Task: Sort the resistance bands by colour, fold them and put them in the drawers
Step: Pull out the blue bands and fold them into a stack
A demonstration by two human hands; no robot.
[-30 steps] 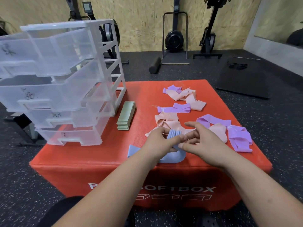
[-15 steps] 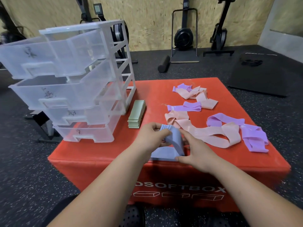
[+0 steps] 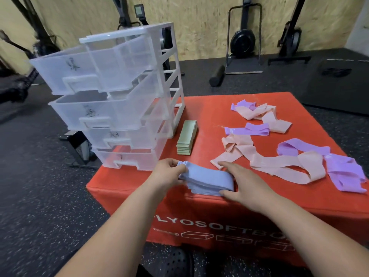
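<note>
Drawer unit [image 3: 127, 96] sits far left on the red box [image 3: 209, 108], with all four clear drawers pulled out. The green stack [image 3: 186, 137] is folded and lies just right of the unit, not yet in a drawer.

My left hand [image 3: 167, 174] has its fingers curled round the left end of the blue stack [image 3: 207, 179], pinching the layers there. The stack sits at the near edge of the box, between my hands. My right hand [image 3: 245, 184] brackets the right end, forefinger on the far side and thumb on the near side, clamping it.

Handling, as I judge it: thin rubbery strips, light and floppy, and the folds want to spring open. A one-end pinch would let it fan out. Best to squeeze through the full thickness at both ends, or mid-length top to bottom, and keep pressure on until it's inside a drawer.

Right of that, the pink bands [image 3: 279, 166] and purple bands [image 3: 343, 172] are loose, tangled and overlapping, so they need separating first.
</note>
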